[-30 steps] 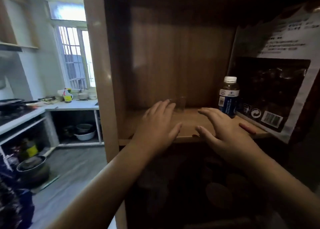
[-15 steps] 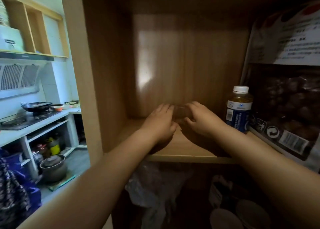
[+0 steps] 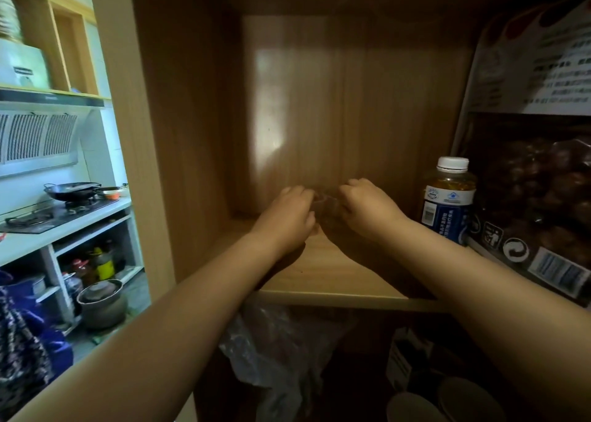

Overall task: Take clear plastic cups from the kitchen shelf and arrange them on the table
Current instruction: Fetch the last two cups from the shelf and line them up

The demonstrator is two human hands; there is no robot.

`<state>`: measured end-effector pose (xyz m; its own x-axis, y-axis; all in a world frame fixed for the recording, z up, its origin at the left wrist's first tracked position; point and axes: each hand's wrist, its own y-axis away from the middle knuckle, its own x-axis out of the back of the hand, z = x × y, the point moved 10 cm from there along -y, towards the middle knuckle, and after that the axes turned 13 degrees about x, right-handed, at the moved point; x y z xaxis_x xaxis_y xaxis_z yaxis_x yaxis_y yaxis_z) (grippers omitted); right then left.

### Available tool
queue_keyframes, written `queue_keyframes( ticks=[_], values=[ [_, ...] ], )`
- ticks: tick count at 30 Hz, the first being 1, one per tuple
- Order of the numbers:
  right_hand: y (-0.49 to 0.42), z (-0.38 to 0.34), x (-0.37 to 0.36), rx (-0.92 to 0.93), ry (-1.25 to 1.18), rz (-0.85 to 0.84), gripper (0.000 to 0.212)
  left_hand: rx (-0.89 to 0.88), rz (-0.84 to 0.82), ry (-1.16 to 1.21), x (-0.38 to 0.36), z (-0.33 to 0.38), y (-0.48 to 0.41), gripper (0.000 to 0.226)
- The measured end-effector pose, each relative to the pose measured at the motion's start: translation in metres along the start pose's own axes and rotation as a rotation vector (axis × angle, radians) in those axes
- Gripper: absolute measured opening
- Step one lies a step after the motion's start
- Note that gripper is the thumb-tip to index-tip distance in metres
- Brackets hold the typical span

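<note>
Wooden kitchen shelf (image 3: 323,281), deep and dim, with a large printed bag (image 3: 540,178) leaning at the right and a white-capped bottle (image 3: 449,198) just beside it. Left hand (image 3: 286,220) and right hand (image 3: 367,210) curled in from either side around clear plastic cups (image 3: 324,202) standing far back on the board; whether already clamped or only cupping, cannot tell. Likely light, thin-walled, slick and easily crushed or tipped. Best held gently around the mid-wall, not pinched at the rim, then lifted straight up, clear of the bottle.

A white-capped bottle (image 3: 447,198) stands beside a large printed bag (image 3: 540,178); a wok (image 3: 72,191) sits on the stove (image 3: 48,215).
</note>
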<state>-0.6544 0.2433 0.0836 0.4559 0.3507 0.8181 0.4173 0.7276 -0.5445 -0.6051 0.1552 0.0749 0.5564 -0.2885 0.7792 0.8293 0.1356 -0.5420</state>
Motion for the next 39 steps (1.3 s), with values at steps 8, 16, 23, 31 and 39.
queue_keyframes(
  ticks=[8, 16, 23, 31, 39],
  values=[
    [0.007, -0.003, -0.002, -0.004, 0.013, -0.089, 0.007, -0.03, 0.057, -0.005, 0.004, 0.005, 0.003, 0.011],
    [0.037, -0.032, 0.047, 0.111, 0.059, 0.124, 0.007, -0.078, 0.119, 0.036, 0.031, 0.014, 0.023, 0.011],
    [0.073, -0.092, 0.089, 0.195, 0.075, 0.236, 0.013, -0.197, 0.259, 0.01, 0.078, 0.026, 0.078, 0.012],
    [0.09, -0.177, 0.099, 0.277, 0.051, 0.179, 0.02, -0.162, 0.342, -0.014, 0.128, -0.002, 0.155, 0.006],
    [0.069, -0.298, 0.088, 0.465, -0.081, 0.184, 0.017, 0.038, 0.343, 0.029, 0.183, -0.104, 0.236, 0.019]
  ],
)
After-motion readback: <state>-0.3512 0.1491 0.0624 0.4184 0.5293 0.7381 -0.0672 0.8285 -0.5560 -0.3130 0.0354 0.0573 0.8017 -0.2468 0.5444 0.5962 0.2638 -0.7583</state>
